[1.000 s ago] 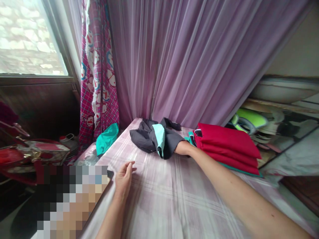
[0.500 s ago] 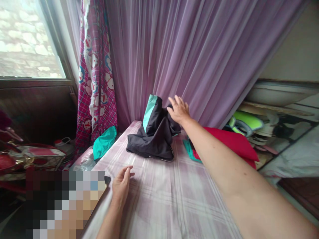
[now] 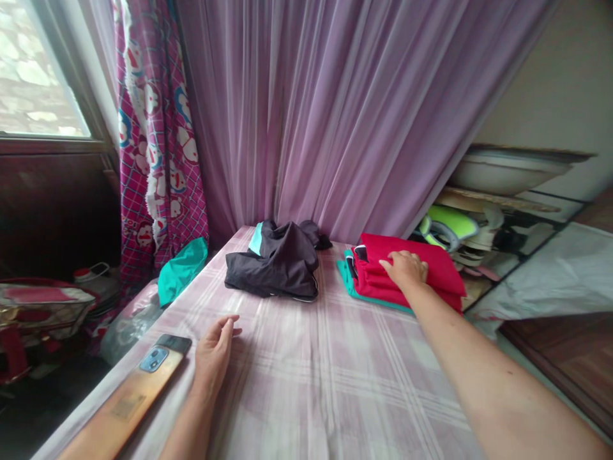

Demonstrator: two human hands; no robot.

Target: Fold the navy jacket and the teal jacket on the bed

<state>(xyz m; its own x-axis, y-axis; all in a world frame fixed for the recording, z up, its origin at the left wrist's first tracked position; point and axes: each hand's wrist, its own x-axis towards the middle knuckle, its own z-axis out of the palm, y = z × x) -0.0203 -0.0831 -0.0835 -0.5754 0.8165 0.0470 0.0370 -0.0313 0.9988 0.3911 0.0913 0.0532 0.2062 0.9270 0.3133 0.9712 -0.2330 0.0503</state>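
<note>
My right hand [image 3: 406,268] rests on top of a folded red cloth [image 3: 438,265], its fingers bent and spread a little. Under the red cloth lies a folded teal cloth [image 3: 345,278]. A crumpled black garment [image 3: 287,259] with a light teal patch lies at the far middle of the table. My left hand [image 3: 215,345] rests near the table's left edge with nothing in it, fingers loosely apart. Beside it is a phone [image 3: 129,396] in an orange-tan case, its camera side up.
The table has a pale plaid cover [image 3: 306,383]. Purple curtains [image 3: 297,115] hang behind it. Off the left edge sit a teal cloth [image 3: 182,271] and a plastic bag [image 3: 131,326]. A shelf with a basin [image 3: 512,172] stands at the right.
My right hand has moved from above the black garment to the red cloth on the right. The raised part of the black garment has dropped flat. The view has shifted slightly right.
</note>
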